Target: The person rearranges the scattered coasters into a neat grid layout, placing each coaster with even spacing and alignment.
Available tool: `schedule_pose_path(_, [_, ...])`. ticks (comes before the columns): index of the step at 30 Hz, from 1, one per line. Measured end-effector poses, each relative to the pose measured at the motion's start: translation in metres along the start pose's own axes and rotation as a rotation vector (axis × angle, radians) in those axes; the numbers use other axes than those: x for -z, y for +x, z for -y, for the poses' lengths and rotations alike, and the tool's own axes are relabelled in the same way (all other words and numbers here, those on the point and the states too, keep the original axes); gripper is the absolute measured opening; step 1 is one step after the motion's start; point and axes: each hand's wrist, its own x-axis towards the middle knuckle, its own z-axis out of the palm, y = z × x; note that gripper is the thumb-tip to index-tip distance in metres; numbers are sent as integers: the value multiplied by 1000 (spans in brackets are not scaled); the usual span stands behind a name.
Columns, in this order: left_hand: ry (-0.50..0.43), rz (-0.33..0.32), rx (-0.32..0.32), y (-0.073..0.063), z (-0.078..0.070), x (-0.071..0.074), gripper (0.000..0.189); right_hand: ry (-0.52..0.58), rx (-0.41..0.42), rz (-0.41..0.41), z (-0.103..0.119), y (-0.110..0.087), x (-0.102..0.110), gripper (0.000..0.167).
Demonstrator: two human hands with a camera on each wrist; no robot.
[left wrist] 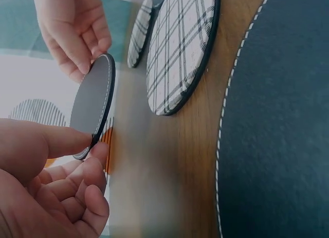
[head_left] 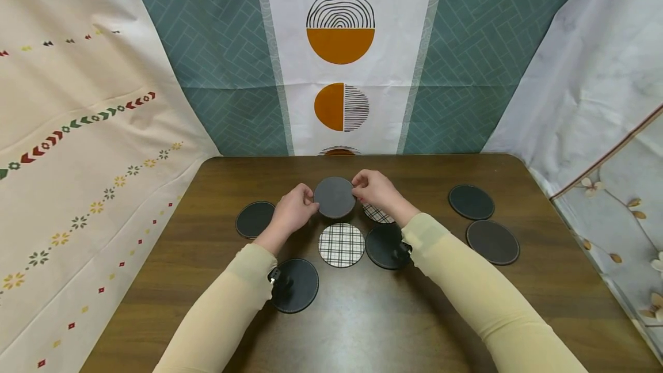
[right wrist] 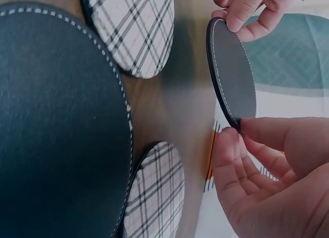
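Observation:
Both hands hold one round dark grey coaster (head_left: 335, 197) with pale edge stitching, raised over the far middle of the table. My left hand (head_left: 295, 206) pinches its left edge between thumb and fingers. On the opposite edge, my right hand (head_left: 378, 190) has the same kind of pinch, as the right wrist view also shows. Nearest below the coaster lies a black-and-white plaid coaster (head_left: 341, 245). Another plaid coaster (head_left: 380, 214) is partly hidden by the right hand. Under the right wrist is a black coaster (head_left: 382, 242); a further black coaster (head_left: 302, 285) lies by the left wrist.
A black coaster (head_left: 252, 220) lies left of the left hand. Over on the right side, a black coaster (head_left: 471, 202) and a dark brown-grey coaster (head_left: 492, 242) lie close together. The wooden table (head_left: 352, 327) ends at a patterned cloth (head_left: 217, 73) behind; cloths also hang at both sides.

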Motion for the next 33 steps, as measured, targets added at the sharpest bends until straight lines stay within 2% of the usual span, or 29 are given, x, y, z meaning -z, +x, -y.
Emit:
schedule_pose_path(12, [24,48,29,13,-7,-12,25,-88,-2,-20,-15,9,3,23])
schedule_pose_path(17, [73,44,24,17,-6,-16,24,-155,13,-29,-18,12,2,23])
schedule_pose_path(23, [100,69,42,25,-1,-20,27,-236,28,-30,-20,16,0,24])
schedule_pose_path(30, [145,67,32,70,50,-57,30,-271,24,-15,-25,16,0,27])
schedule_pose_path(33, [163,84,47,76,53,-61,33,-270,12,-3,-26,16,-1,28])
